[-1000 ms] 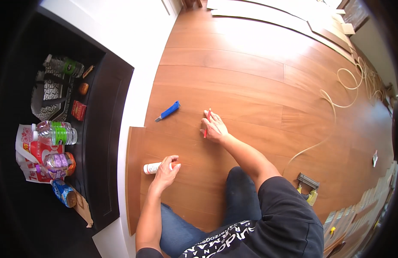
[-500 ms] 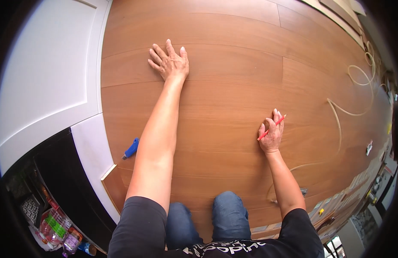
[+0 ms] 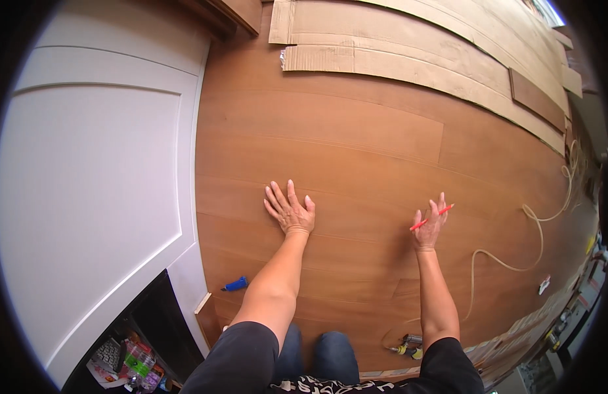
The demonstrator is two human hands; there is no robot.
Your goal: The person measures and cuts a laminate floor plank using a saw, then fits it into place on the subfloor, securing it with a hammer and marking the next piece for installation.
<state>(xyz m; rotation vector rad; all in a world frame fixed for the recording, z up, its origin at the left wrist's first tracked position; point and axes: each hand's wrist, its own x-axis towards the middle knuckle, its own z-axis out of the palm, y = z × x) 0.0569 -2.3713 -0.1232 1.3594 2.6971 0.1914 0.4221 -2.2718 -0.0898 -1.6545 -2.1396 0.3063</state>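
My left hand (image 3: 291, 211) lies on the brown wood plank floor (image 3: 317, 138), fingers spread and nothing in it. To the right, my right hand (image 3: 430, 231) has a red pencil (image 3: 442, 211) held slantwise among its fingers. That hand is just over or on the boards; I cannot tell whether it touches them. A small blue hand tool (image 3: 236, 284) lies left of my left forearm. Close to my right forearm, a yellow and grey tool (image 3: 409, 347) rests on the floor, partly hidden.
White panelled cabinet (image 3: 107, 164) stands along the left, with a dark opening (image 3: 163, 328) holding various items. Cardboard sheets (image 3: 383, 56) cover the far floor, a loose brown board (image 3: 537, 100) on them. A pale hose (image 3: 501, 264) loops along the right.
My left hand has drawn back toward me over the boards, still spread. The view has tilted farther ahead, bringing the cardboard in. The pencil stays in my right hand.
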